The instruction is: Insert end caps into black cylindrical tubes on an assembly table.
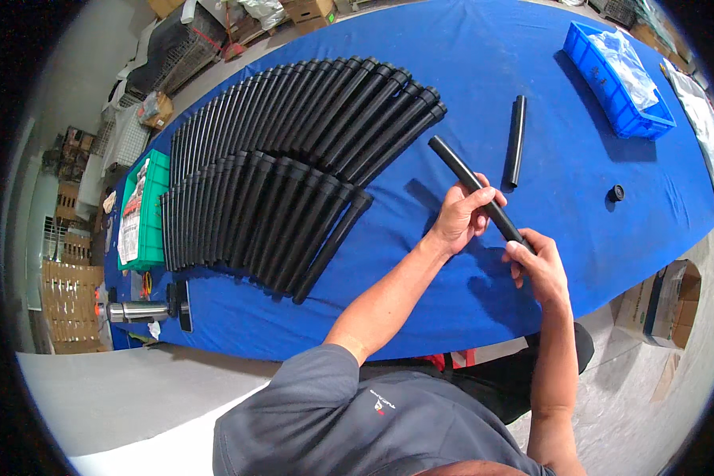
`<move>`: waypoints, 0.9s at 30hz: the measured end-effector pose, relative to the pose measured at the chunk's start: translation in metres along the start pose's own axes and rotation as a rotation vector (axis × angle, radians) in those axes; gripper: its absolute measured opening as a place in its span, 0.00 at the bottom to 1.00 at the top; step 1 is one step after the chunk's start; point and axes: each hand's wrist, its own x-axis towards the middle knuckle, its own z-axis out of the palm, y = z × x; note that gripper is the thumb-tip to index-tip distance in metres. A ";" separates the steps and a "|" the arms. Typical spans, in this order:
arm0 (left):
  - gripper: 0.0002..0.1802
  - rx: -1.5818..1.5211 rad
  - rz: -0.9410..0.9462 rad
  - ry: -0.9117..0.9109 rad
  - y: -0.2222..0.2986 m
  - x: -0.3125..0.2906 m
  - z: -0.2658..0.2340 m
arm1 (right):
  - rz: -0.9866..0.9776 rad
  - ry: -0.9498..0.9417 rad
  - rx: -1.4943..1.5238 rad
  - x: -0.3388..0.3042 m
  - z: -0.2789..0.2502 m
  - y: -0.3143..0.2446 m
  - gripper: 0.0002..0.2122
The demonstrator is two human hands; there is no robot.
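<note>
Both hands hold one black tube (454, 163) above the blue cloth. My left hand (462, 213) is closed around its middle, with the thumb along the top. At the tube's near end, my right hand (538, 262) grips with thumb and fingers, covering that end. The far end points up and to the left and shows no cap. Just beyond my hands a second black tube (518, 143) lies on the cloth. To the right sits a small round black cap (616, 193). Two long rows of capped black tubes (293, 214) lie side by side on the left.
A blue crate (603, 75) with clear plastic bags stands at the far right of the blue-covered table (468, 47). On the left edge are a green crate (144, 214), a metallic cylinder (139, 311) and a phone-like dark slab (185, 308). An open cardboard box (674, 305) is on the floor.
</note>
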 end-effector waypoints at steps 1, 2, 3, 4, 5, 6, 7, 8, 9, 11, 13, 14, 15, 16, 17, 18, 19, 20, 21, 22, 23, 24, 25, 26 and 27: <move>0.08 -0.002 -0.002 -0.004 -0.001 0.001 0.002 | 0.000 0.004 -0.002 0.000 -0.002 0.001 0.10; 0.08 0.001 -0.008 0.013 -0.003 0.002 0.004 | -0.049 0.044 -0.046 0.001 -0.004 0.004 0.10; 0.08 0.007 -0.013 0.031 -0.004 0.003 0.006 | -0.097 0.082 -0.090 0.003 -0.004 0.008 0.11; 0.08 0.008 -0.013 0.030 -0.004 0.004 0.007 | -0.226 0.212 -0.284 0.003 0.000 0.013 0.11; 0.09 0.025 -0.011 0.046 -0.004 0.004 0.008 | -0.227 0.212 -0.283 0.003 0.001 0.013 0.11; 0.09 0.042 -0.010 0.064 -0.004 0.003 0.008 | -0.269 0.232 -0.337 0.002 0.002 0.013 0.11; 0.09 0.043 -0.010 0.065 -0.004 0.003 0.005 | -0.312 0.252 -0.390 0.001 0.004 0.012 0.11; 0.09 0.015 -0.011 0.011 -0.003 0.003 0.000 | -0.083 0.076 -0.107 -0.001 0.000 0.004 0.11; 0.09 -0.012 -0.010 -0.046 -0.001 0.003 -0.001 | -0.084 0.077 -0.107 0.000 -0.003 0.005 0.11; 0.08 -0.011 -0.011 -0.022 -0.002 0.002 0.001 | -0.008 0.004 0.073 0.002 -0.007 0.008 0.10; 0.08 -0.014 -0.020 0.008 -0.004 0.003 0.005 | -0.078 0.062 -0.044 0.004 -0.006 0.012 0.10; 0.08 0.001 -0.022 0.028 -0.005 0.004 0.008 | -0.452 0.213 -0.391 0.010 -0.008 0.020 0.10; 0.08 0.019 -0.019 0.050 -0.005 0.004 0.008 | -0.827 0.356 -0.737 0.012 -0.005 0.021 0.10; 0.08 0.003 -0.028 0.035 -0.003 0.002 0.006 | -0.782 0.350 -0.731 0.010 -0.002 0.020 0.10; 0.08 0.004 -0.028 0.037 -0.003 0.001 0.003 | -0.781 0.349 -0.729 0.006 -0.004 0.017 0.10; 0.08 -0.023 -0.012 0.004 -0.002 0.001 0.002 | -0.370 0.184 -0.338 0.000 -0.004 0.006 0.10; 0.08 -0.050 0.005 -0.028 -0.002 0.001 0.001 | 0.040 0.016 0.051 -0.003 -0.005 0.000 0.11; 0.08 -0.058 0.000 -0.021 -0.002 0.001 0.000 | 0.060 -0.002 0.072 0.000 -0.008 0.004 0.12; 0.08 -0.058 -0.003 -0.024 -0.003 0.002 0.004 | 0.059 0.002 0.073 0.001 -0.007 0.007 0.12; 0.08 -0.015 -0.009 0.018 -0.003 0.002 0.007 | -0.065 0.101 -0.079 0.000 -0.004 0.009 0.12; 0.08 0.029 -0.015 0.060 -0.003 0.002 0.009 | -0.189 0.199 -0.231 0.002 -0.002 0.013 0.13; 0.08 0.028 -0.016 0.061 -0.004 0.002 0.008 | -0.528 0.303 -0.584 0.006 0.000 0.014 0.12; 0.08 0.018 -0.015 0.041 -0.004 0.003 0.006 | -0.526 0.302 -0.585 0.004 -0.001 0.012 0.12; 0.08 0.008 -0.014 0.022 -0.004 0.003 0.004 | -0.312 0.217 -0.382 0.000 -0.001 0.007 0.12; 0.08 0.008 -0.014 0.022 -0.003 0.004 0.002 | -0.100 0.133 -0.177 -0.002 0.001 0.001 0.11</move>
